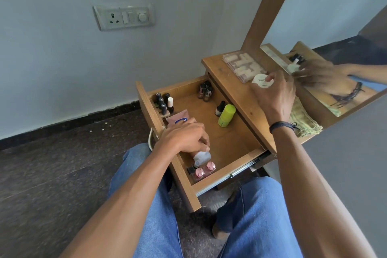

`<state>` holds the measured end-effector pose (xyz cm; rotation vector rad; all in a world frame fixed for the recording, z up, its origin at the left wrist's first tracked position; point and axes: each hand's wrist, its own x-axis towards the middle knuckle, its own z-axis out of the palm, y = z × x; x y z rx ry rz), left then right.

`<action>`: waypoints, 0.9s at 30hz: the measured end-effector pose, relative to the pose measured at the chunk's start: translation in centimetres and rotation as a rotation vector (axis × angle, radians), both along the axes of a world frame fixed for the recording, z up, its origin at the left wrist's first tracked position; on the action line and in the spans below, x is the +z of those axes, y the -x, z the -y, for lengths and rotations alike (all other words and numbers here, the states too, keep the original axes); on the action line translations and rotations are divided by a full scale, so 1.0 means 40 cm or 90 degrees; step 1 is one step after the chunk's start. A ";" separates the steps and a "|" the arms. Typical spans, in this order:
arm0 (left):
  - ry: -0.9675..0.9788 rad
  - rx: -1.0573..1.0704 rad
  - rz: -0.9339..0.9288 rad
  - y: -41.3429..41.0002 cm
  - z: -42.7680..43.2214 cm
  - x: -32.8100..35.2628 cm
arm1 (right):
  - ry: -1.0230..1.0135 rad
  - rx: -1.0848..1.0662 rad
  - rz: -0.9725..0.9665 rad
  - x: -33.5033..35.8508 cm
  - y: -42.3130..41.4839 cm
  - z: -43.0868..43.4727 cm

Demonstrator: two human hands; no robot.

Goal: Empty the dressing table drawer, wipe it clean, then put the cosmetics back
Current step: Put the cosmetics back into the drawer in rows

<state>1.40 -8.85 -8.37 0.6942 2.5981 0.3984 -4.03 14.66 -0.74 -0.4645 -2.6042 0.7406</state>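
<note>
Emptying the drawer, two hands at once.
Centre frame, the open drawer (pixel 228 174) holds several cosmetics; the left hand (pixel 184 138) has its grip clamped on a pale tube (pixel 202 156), likely to lift it, while the right hand (pixel 274 92) grips a white jar (pixel 260 81) on the worktop (pixel 219 71), upper right.

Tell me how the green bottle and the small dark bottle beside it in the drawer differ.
The green bottle is taller and much thicker than the dark bottle. The green bottle is lime all over; the dark bottle has a black cap. The green bottle is a plain cylinder; the dark bottle narrows to its cap. Both stand side by side in the drawer.
</note>
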 end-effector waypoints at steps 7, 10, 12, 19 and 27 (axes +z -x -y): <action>-0.006 0.018 0.029 -0.004 -0.001 0.017 | -0.095 0.277 -0.005 -0.023 -0.031 0.164; 0.010 0.037 0.028 -0.003 -0.002 0.014 | -0.190 0.370 0.066 -0.076 -0.018 0.214; 0.021 0.052 0.036 -0.003 -0.002 0.009 | -0.257 0.399 0.103 -0.110 -0.007 0.233; -0.044 0.073 0.040 0.008 0.000 -0.002 | -0.397 0.395 0.222 -0.170 0.030 0.262; -0.101 0.093 -0.010 0.011 0.007 -0.002 | -0.381 0.374 0.245 -0.168 0.032 0.266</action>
